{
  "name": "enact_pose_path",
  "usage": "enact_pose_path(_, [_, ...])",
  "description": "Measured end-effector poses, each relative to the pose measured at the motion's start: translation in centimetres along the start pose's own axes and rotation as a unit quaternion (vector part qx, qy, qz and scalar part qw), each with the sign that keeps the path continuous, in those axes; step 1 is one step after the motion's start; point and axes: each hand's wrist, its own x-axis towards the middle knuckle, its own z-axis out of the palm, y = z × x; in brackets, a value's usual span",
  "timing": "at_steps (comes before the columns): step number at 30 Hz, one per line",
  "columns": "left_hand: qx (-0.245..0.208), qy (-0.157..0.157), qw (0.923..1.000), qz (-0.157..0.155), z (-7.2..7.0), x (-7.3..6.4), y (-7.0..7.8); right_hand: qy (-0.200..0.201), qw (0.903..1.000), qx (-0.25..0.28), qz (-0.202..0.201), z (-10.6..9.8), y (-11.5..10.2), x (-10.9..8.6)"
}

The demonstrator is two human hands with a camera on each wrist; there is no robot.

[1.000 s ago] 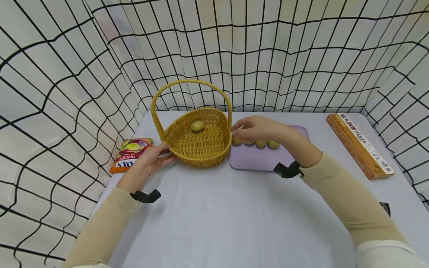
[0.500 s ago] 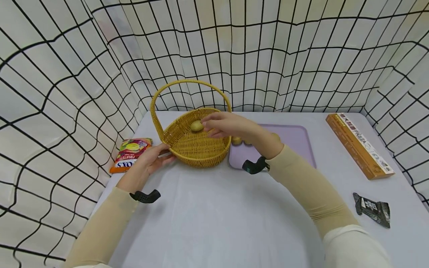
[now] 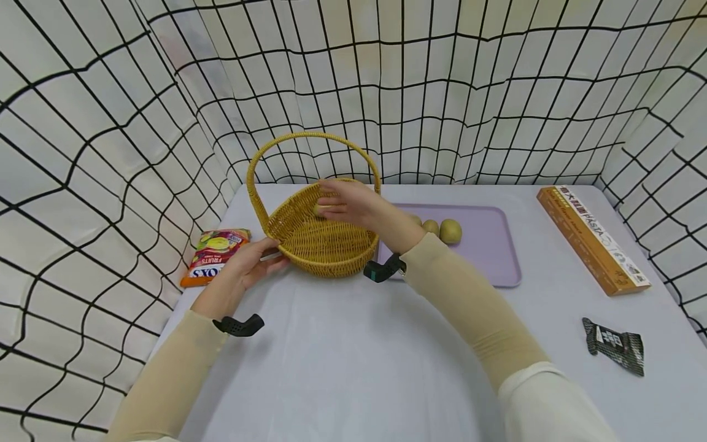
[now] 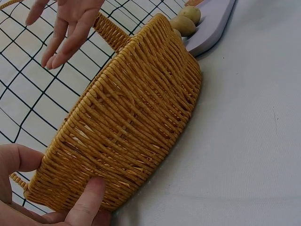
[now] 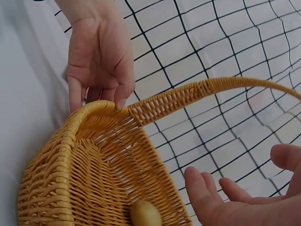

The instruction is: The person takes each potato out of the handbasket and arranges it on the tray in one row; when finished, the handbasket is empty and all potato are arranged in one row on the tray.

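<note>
My left hand [image 3: 245,270] grips the left rim of the yellow wicker basket [image 3: 331,268], thumb at the rim and fingers against the outer wall [image 4: 127,108]. Over the basket's inside reaches my right hand [image 3: 353,205], its fingers loosely extended and nothing between them. One smooth yellowish-brown oval, like a small potato or kiwifruit [image 5: 146,214], lies in the basket; in the head view the right fingers partly cover it. Similar ovals [image 3: 450,231] sit in a row on the lilac tray [image 3: 491,264] to the right, some hidden behind my right forearm.
A red candy bag [image 3: 218,255] lies left of the basket, beside my left hand. Far right is a long pasta box [image 3: 593,239], with a black-wrapped snack [image 3: 613,345] nearer me. The basket's tall arched handle [image 3: 315,134] rises before black netting [image 3: 431,110].
My right hand has moved left from above the ovals on the tray to above the basket. The left hand and the basket stay in place.
</note>
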Motion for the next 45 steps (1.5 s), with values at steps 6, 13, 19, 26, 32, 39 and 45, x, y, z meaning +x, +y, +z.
enact_pose_path(6, [-0.001, 0.002, 1.0, 0.001, -0.2, -0.1, 0.0, 0.036, 0.9973, 0.061, 0.017, -0.2, 0.8, 1.6])
enact_pose_path(13, [0.01, 0.01, 0.9999, 0.002, -0.2, 0.1, 0.0, 0.08, 0.9875, 0.128, 0.045, -0.3, 1.7, 3.4])
enact_pose_path(19, [0.011, 0.016, 0.9998, -0.003, -0.1, 0.3, -0.2, 0.108, 0.973, 0.196, 0.057, -0.5, 2.9, 5.0])
enact_pose_path(26, [0.008, 0.015, 0.9999, -0.001, -0.1, 0.2, -0.2, 0.126, 0.9585, 0.238, 0.093, -0.8, 3.9, 5.9])
enact_pose_path(32, [0.002, 0.01, 0.9999, 0.007, 0.0, 0.2, -0.1, 0.129, 0.95, 0.267, 0.097, -0.9, 4.0, 6.3])
enact_pose_path(39, [0.005, 0.009, 0.9998, 0.015, 0.0, 0.1, -0.1, 0.129, 0.9293, 0.33, 0.105, -0.9, 4.3, 7.3])
enact_pose_path(45, [0.013, 0.008, 0.9997, 0.022, 0.1, 0.1, -0.3, 0.109, 0.905, 0.399, 0.1, -1.1, 5.0, 7.8])
